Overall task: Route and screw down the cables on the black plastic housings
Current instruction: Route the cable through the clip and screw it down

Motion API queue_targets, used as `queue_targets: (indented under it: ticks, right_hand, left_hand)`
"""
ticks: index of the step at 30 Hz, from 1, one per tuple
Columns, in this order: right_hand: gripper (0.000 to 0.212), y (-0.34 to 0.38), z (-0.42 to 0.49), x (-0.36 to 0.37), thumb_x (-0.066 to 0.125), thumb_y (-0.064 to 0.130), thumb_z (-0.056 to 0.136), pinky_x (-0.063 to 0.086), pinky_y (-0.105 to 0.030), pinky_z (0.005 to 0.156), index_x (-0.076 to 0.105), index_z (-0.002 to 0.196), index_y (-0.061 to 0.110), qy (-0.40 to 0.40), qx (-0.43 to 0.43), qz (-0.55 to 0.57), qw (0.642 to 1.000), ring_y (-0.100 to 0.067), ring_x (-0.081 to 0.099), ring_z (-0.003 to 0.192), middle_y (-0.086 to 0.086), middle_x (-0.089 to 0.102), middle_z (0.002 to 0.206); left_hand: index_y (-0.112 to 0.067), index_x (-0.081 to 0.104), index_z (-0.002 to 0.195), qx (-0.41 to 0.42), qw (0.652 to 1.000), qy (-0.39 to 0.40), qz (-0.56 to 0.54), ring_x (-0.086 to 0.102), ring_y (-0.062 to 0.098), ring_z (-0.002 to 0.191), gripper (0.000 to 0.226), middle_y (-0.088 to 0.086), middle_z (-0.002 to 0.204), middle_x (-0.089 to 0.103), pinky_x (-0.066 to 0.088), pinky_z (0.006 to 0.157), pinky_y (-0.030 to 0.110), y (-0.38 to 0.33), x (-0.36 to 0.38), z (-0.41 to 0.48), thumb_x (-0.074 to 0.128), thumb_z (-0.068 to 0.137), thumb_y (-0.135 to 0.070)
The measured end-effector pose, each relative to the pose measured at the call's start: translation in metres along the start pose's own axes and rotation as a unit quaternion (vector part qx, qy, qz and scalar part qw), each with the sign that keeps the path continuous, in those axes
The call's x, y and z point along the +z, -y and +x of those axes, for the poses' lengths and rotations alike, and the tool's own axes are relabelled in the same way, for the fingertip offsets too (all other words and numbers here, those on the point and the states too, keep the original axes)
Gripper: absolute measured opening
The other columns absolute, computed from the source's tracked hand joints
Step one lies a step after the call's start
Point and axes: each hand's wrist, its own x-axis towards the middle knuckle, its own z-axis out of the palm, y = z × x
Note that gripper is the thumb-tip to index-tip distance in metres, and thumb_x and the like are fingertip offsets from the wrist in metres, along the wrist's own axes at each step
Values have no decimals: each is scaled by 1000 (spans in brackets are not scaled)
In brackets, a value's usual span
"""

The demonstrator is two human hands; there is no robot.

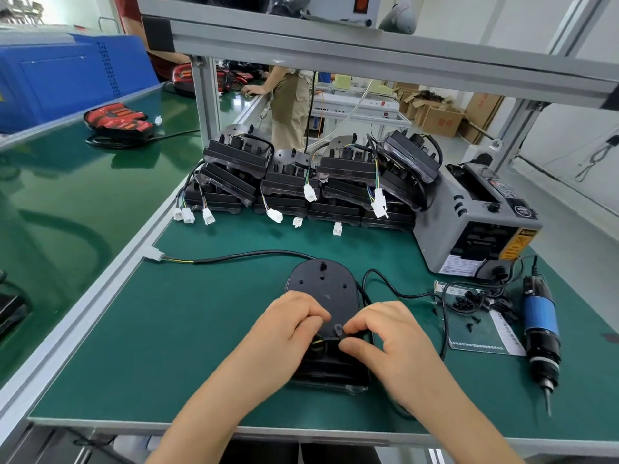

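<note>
Thumb and forefinger of the right hand (392,343) are pinching a small black clamp (338,330) and seating it over the wiring. The curled fingers of the left hand (288,333) are pressing the cable (254,254) down beside it, apparently so the wires are lying flat in their channel before any screw goes in. Exactly what the left fingertips are touching is hidden.

The black plastic housing (323,289) is lying face down on the green mat (201,329), directly in front of the worker. Its cable is trailing off to the left, and its white connector (153,254) is resting at the bench edge, out of the way.

The electric screwdriver (540,324) is lying untouched to the right, with loose black screws (467,304) scattered near it, some of them on a printed sheet (502,339), all within easy reach for the fastening step, which looks to be next.

Behind, more housings (301,182) are sitting stacked in rows with their connectors dangling, beside a grey tape dispenser (469,226).
</note>
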Motion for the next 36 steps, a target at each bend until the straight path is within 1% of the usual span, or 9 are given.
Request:
queue_targets:
  ticks: [4,9,12,16,21,24,28,31,36]
  right_hand:
    - [13,0,-3,-2,72,36,81,35,-31,91,69,89,27,-4,-9,-10,1000,-2,42,100,28,55,84]
    - [18,7,-6,0,65,44,75,40,-39,84,69,77,26,-31,-18,-4,999,-8,47,94,24,57,76]
    - [15,8,-7,3,66,44,75,38,-38,84,68,77,28,-36,-10,-9,999,-8,45,94,24,56,75]
    - [21,9,-10,7,61,48,72,38,-37,81,66,72,28,-49,-2,-21,999,-8,45,92,22,55,71]
    - [18,9,-14,10,63,46,74,38,-35,75,65,70,28,-70,-16,-41,997,-12,48,88,18,58,70]
    - [15,9,-15,11,65,43,74,34,-26,78,64,71,28,-79,-19,-38,996,-9,48,89,19,58,73]
    - [16,5,-15,13,66,44,74,29,-20,81,63,72,28,-75,-20,-31,996,-4,43,90,20,57,75]
    - [17,4,-14,14,65,45,73,29,-21,81,63,72,28,-76,-22,-32,996,-4,42,89,22,55,75]
    - [21,-1,-15,-4,59,49,76,34,-17,85,66,78,30,-75,-18,10,997,-1,46,92,23,58,80]
  left_hand:
    - [-38,57,98,20,996,85,19,40,-13,116,19,-27,112,49,26,96,2,4,-5,-2,60,90,-22]
    - [-35,60,100,29,997,65,35,27,-22,124,18,-33,115,48,18,99,-2,7,1,-4,62,90,-20]
    - [-44,54,99,14,998,63,17,31,-21,122,28,-31,116,50,22,97,-2,7,1,-4,63,87,-20]
    - [-41,55,103,-19,996,68,-52,46,-13,115,26,-27,112,56,34,91,2,8,-2,-5,64,86,-24]
    - [-33,61,92,33,998,21,48,45,-10,110,17,-19,102,59,31,90,1,4,6,-5,56,82,-45]
    - [-27,68,84,41,998,4,45,46,-9,106,8,-20,100,58,29,86,-2,0,8,-3,62,88,-30]
    - [-29,69,73,-9,1000,-13,-25,50,-16,103,12,-26,94,63,32,82,-1,-2,6,0,69,81,-20]
    - [-28,70,68,-71,996,-11,-50,47,-22,107,12,-26,87,67,34,87,6,-5,7,4,70,79,-21]
    - [-21,69,63,-107,994,-16,-23,46,-16,113,15,-16,84,71,37,95,19,-6,10,8,68,78,-17]
